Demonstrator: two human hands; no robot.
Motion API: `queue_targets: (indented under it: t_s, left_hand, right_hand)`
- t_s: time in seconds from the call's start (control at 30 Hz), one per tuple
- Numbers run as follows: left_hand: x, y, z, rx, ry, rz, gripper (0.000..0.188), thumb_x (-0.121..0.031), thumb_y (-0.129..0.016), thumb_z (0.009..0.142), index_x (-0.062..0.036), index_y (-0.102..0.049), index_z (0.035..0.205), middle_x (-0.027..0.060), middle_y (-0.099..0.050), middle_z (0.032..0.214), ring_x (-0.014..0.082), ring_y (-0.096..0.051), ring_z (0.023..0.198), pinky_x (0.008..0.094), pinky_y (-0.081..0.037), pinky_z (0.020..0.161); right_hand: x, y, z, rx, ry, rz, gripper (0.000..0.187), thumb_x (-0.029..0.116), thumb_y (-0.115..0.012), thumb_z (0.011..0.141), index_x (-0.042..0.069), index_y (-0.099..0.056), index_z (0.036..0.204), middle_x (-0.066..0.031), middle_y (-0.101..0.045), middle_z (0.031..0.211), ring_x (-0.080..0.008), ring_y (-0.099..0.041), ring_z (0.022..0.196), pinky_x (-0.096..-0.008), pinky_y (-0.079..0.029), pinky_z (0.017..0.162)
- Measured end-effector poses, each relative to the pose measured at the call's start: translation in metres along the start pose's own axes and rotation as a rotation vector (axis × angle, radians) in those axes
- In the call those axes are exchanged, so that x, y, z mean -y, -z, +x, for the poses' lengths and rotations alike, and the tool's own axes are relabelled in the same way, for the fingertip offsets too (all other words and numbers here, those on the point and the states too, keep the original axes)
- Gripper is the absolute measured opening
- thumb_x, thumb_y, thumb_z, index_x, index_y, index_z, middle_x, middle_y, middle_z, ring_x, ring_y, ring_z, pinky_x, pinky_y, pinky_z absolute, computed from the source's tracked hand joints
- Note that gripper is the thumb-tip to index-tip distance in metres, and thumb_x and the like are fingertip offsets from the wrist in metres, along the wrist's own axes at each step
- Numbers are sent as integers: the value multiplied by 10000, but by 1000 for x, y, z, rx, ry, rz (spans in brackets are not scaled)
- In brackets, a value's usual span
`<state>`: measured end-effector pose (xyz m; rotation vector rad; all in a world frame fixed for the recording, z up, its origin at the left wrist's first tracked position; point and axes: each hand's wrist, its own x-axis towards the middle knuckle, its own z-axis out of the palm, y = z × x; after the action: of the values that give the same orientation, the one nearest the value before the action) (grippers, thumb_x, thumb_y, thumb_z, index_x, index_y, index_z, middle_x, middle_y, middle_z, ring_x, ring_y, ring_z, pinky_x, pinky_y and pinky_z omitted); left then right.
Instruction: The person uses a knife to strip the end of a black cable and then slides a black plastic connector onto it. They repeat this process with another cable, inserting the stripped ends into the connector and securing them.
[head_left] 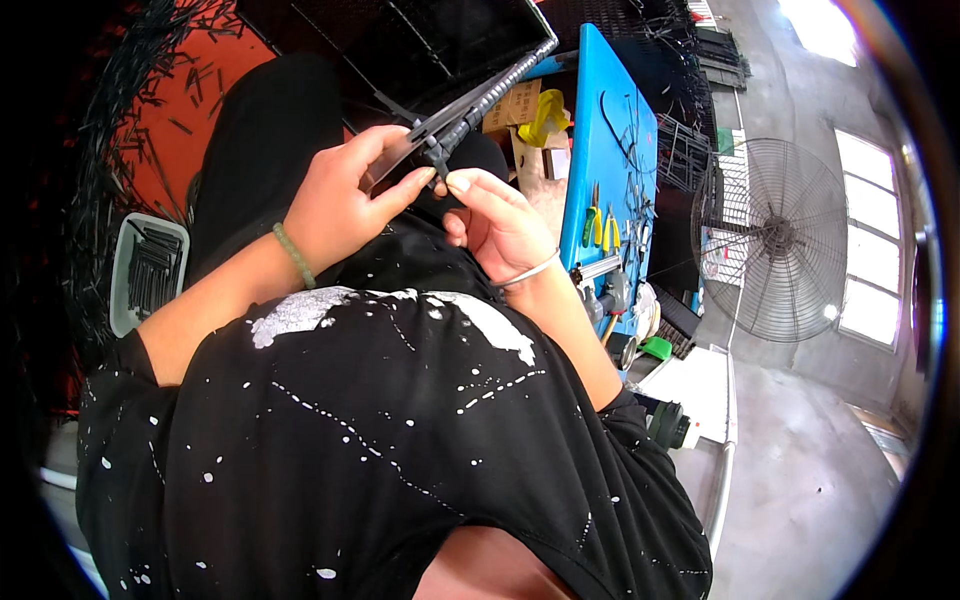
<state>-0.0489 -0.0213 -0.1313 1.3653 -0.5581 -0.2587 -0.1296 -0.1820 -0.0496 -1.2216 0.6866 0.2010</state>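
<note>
**While two hands pinch one dark joint, the sticks sit in their tub**

As both hands meet at the upper middle of the frame, here is the ribbed black rod (498, 88), slanting up and to the right from the fingertips. The left hand (342, 192) has it in a narrow grip, thumb and fingers closed around the thick lower end, where thin flat dark pieces lie alongside. The right hand (500, 225) comes in from the other side, thumb and forefinger pinched on the small tip, its other fingers curled loosely. One hand seems to brace while the other handles the fine end, and that would explain why the grips sit so near each other. Exactly how the pieces join there, I cannot tell: fingers cover it.

Now to the containers! At the left of the frame stands a pale grey tub (122, 303), holding black sticks (156, 262) laid mostly lengthwise, perhaps so they come out easily one by one. Upper middle, a big black crate (440, 35) sits behind the rod, its contents too dark to make out. Just right of the hands there's a cardboard box (512, 107), with a yellow thing (546, 118) at its side. And on the blue table (590, 125), right of centre, pliers (597, 222) lie side by side, likely put there to be within the right hand's reach.
</note>
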Motion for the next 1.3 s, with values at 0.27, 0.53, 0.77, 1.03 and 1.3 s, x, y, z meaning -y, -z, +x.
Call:
queue_targets:
  t_s: [0.27,0.53,0.77,1.03,1.3]
  left_hand:
    - [0,1,1,13,-37,37,278,-106,-719,850,-5,-610,1084,18,-679,806,18,-557,639,189,-422,544]
    - [-1,-1,0,2,-53,34,304,-111,-739,843,14,-614,1091,-39,-578,756,8,-451,647,176,-374,575]
    - [4,2,0,11,-20,41,293,-95,-729,854,23,-611,1094,6,-648,894,20,-544,760,179,-451,679]
    - [2,0,0,16,35,51,294,-83,-722,862,19,-606,1112,-20,-640,919,-4,-520,737,161,-414,638]
    - [-10,6,7,80,142,-124,276,-93,-718,860,6,-602,1089,-19,-630,920,5,-535,737,150,-407,625]
  right_hand:
    - [3,-6,8,13,152,-190,123,128,-646,911,12,-651,951,-8,-637,818,-61,-530,624,-191,-422,585]
    - [6,-12,8,-16,203,-262,139,155,-668,905,18,-646,905,16,-593,744,-39,-501,602,-181,-375,546]
    - [-1,0,6,30,203,-184,155,147,-695,889,9,-656,945,-24,-637,808,-77,-603,674,-204,-467,611]
    - [-13,2,22,119,394,-69,104,50,-677,882,-8,-656,966,-55,-659,893,-106,-615,756,-226,-497,694]
    - [-15,10,27,31,794,-445,263,65,-781,779,25,-642,998,-51,-612,964,-90,-606,755,-220,-495,672]
